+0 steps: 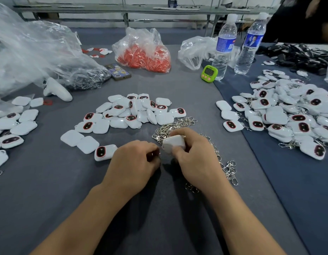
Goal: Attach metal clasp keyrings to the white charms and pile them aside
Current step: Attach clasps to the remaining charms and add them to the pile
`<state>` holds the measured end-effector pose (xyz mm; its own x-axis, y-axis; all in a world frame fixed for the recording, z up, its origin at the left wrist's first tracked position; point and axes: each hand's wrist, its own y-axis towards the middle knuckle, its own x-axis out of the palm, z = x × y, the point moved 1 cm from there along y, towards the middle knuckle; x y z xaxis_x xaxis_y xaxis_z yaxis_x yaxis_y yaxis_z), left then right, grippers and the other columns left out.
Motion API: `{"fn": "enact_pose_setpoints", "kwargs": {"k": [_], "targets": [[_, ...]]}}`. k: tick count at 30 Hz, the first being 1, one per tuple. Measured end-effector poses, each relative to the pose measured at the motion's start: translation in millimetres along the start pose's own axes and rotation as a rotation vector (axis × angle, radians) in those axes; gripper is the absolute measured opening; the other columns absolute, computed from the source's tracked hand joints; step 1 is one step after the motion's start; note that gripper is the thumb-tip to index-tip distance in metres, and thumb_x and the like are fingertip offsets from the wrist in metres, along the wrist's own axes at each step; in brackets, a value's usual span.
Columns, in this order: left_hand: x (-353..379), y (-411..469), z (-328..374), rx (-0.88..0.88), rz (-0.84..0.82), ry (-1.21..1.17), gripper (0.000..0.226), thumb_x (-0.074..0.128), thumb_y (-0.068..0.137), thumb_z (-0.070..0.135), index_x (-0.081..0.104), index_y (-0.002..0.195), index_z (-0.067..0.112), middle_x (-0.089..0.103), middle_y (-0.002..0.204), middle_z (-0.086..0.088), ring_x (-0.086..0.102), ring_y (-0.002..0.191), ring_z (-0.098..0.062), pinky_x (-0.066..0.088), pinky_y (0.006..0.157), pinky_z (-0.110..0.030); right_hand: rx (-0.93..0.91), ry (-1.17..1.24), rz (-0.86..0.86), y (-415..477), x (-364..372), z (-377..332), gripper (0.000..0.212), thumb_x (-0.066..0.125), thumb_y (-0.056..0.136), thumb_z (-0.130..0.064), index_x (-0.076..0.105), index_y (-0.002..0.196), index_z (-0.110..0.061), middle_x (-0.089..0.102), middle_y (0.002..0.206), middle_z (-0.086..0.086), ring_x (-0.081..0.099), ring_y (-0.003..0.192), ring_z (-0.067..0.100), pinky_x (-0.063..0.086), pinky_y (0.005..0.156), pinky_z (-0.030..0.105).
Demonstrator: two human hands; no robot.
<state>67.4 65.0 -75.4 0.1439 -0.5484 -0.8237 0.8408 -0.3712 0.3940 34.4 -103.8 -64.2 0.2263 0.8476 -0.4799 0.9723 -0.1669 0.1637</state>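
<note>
Hands look mid-attach: right hand [194,159] grips a white charm [173,143] just over the keyring heap [177,126] on the surface [49,199], left hand [133,162] pinches what's probably a clasp keyring [153,154] beside it, so next it needs hooking on, then the finished pile [288,115].

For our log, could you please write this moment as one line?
attaching | right hand: grips white charm | left hand: fingers curled, contents unclear

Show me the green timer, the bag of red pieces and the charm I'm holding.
green timer [208,72], head view, on its screen.
bag of red pieces [143,58], head view, on its bulging front.
charm [173,143], head view, on its white top face.
</note>
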Motion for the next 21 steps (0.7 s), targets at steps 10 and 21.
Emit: {"fn": "enact_pose_setpoints", "kwargs": {"k": [10, 21], "targets": [[-4.4, 0.4, 2.3, -0.022, -0.084, -0.043, 0.028, 0.062, 0.076, 0.036, 0.079, 0.094, 0.024, 0.07, 0.08, 0.005, 0.061, 0.08, -0.018, 0.051, 0.071, -0.041, -0.002, -0.053, -0.046, 0.5, 3.9, 0.2, 0.016, 0.071, 0.091, -0.027, 0.06, 0.098, -0.036, 0.065, 0.074, -0.009, 0.054, 0.068, 0.002, 0.041, 0.057, 0.012], [-5.4, -0.6, 3.0, -0.018, -0.075, -0.037, 0.02, 0.061, 0.076, 0.037, 0.077, 0.084, 0.027, 0.069, 0.073, 0.007, 0.06, 0.073, -0.017, 0.049, 0.067, -0.038, 0.039, -0.056, -0.079, 2.3, 0.6, 0.0, 0.025, 0.065, 0.084, -0.013, 0.062, 0.093, -0.036, 0.067, 0.07, -0.007, 0.051, 0.059, 0.005, 0.042, 0.051, 0.019]]}}
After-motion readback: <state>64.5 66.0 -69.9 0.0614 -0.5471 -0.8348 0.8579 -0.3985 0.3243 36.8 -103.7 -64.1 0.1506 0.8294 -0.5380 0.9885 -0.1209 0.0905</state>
